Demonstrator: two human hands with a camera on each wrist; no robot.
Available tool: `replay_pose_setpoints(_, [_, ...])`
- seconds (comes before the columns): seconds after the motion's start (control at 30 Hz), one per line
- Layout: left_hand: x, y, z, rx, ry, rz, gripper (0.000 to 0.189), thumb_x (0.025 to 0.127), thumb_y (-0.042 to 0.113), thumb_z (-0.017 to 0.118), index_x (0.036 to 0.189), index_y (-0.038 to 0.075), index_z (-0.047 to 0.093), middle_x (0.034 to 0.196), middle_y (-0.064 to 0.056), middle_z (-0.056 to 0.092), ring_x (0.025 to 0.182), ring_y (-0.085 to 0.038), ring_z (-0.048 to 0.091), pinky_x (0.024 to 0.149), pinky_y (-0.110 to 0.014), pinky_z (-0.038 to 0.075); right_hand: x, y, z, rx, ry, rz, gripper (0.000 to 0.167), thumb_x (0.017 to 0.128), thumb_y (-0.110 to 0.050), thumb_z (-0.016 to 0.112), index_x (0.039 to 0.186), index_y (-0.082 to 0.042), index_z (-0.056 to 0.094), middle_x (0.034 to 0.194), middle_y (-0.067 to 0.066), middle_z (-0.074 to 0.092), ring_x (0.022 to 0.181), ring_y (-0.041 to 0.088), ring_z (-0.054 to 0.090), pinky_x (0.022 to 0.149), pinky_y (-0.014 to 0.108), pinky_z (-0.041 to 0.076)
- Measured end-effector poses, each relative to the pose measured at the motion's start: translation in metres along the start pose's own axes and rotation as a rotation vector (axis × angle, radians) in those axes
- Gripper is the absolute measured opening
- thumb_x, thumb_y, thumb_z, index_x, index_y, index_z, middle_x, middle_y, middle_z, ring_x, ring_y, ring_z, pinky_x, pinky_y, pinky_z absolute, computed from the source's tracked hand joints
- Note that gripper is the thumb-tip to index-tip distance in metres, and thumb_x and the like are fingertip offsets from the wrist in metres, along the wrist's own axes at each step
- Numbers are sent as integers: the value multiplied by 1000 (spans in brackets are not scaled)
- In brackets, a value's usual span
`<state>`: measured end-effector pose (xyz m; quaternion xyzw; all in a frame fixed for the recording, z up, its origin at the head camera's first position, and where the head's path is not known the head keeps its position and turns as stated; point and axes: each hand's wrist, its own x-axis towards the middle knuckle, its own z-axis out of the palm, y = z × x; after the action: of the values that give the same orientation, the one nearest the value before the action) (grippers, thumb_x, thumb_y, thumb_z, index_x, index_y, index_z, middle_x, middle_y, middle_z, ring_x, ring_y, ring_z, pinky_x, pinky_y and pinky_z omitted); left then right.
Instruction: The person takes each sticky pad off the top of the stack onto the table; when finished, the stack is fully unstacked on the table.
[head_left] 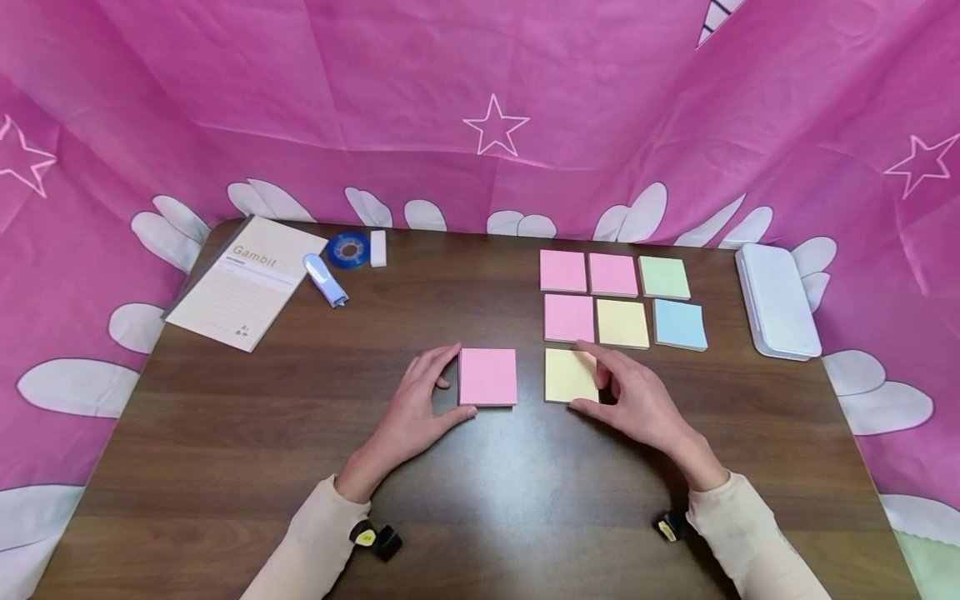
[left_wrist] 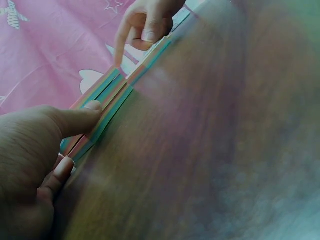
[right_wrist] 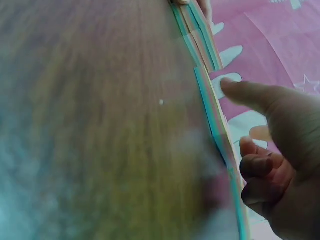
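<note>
My left hand (head_left: 408, 417) grips a pink sticky-note pad (head_left: 488, 377) at the table's middle, thumb at the near edge and forefinger by the far-left corner. The left wrist view shows striped edges of two stacked pads (left_wrist: 114, 109) there, with the thumb against them. Just to the right lies a single yellow sticky-note pad (head_left: 566, 377). Around its right side stands my right hand (head_left: 639, 404), forefinger near the far edge and thumb near the close edge. In the right wrist view that thumb appears apart from the pad (right_wrist: 210, 107), and the other fingers are bent.
Behind the right hand sit two rows of pads, including a green pad (head_left: 663, 277) and a blue pad (head_left: 679, 323). A white case (head_left: 777, 302) lies far right. Far left are a notebook (head_left: 238, 283), a light-blue utensil (head_left: 325, 279), blue tape (head_left: 348, 250) and a white eraser (head_left: 378, 248).
</note>
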<state>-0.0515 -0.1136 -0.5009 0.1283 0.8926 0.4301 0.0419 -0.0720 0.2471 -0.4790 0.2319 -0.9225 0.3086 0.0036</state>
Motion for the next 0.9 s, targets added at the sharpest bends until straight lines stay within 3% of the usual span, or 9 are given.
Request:
replay_pose_setpoints(0.27, [0, 0, -2, -2, 8, 17, 100, 83, 21, 102, 167, 8, 50, 157, -13, 55, 110, -24, 53, 94, -43, 47, 12, -27, 5, 31, -20, -57, 81, 86, -26, 98, 157, -13, 61, 86, -7, 62, 72, 8, 55, 67, 30, 47])
replay_pose_setpoints(0.53, [5, -4, -7, -33, -7, 59, 94, 83, 13, 101, 163, 5, 54, 145, -12, 58, 90, -15, 53, 79, -31, 46, 30, -50, 18, 13, -77, -91, 84, 85, -34, 99, 156, -10, 62, 82, -9, 63, 69, 7, 54, 67, 31, 46])
replay_pose_setpoints(0.67, [6, -5, -10, -24, -25, 46, 93, 82, 15, 101, 162, 5, 56, 137, -11, 58, 86, -13, 51, 77, -29, 45, 39, -59, 26, -26, -121, -82, 89, 83, -42, 100, 157, -15, 61, 79, -11, 60, 67, 4, 51, 65, 30, 45])
replay_pose_setpoints(0.9, [9, -1, -13, -8, -50, 3, 89, 81, 16, 103, 159, 5, 59, 126, -9, 58, 83, -14, 51, 75, -28, 46, 51, -73, 34, -91, -165, -47, 99, 78, -48, 102, 158, -9, 59, 75, -9, 58, 63, 5, 47, 59, 29, 41])
